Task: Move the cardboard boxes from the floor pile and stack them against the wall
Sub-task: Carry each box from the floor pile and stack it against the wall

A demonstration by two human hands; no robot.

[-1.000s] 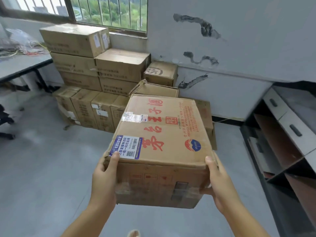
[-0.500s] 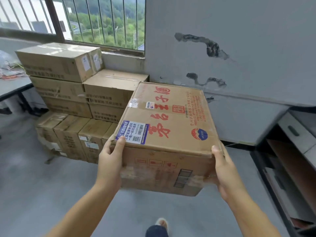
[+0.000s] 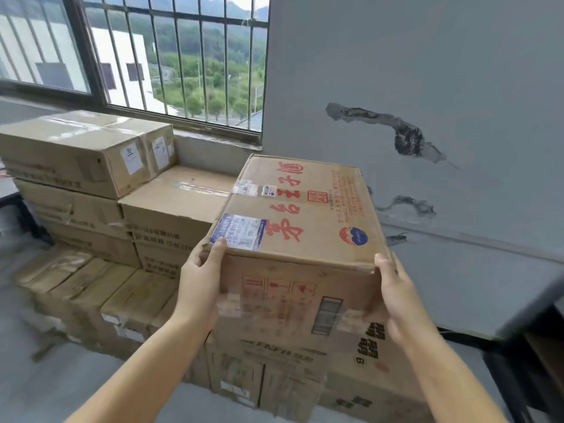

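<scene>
I hold a brown cardboard box [image 3: 300,221] with red characters and a blue-edged label on its top, at mid-frame, above the boxes by the wall. My left hand [image 3: 201,282] grips its near left corner, thumb on the top edge. My right hand [image 3: 396,294] grips the near right corner, thumb on top. Under the held box sit lower boxes [image 3: 274,374] on the floor. To the left the stack of boxes [image 3: 171,209] rises against the wall under the window, its top box [image 3: 76,148] highest.
A barred window [image 3: 171,62] is above the stack. The grey wall [image 3: 427,71] with dark damaged patches runs to the right. A dark shelf unit [image 3: 537,337] stands at the right edge. Grey floor [image 3: 45,392] lies at the lower left.
I have walked up to the wall stack with the box, which has risen and now hangs over the lower boxes. Both hands keep the same grip.
</scene>
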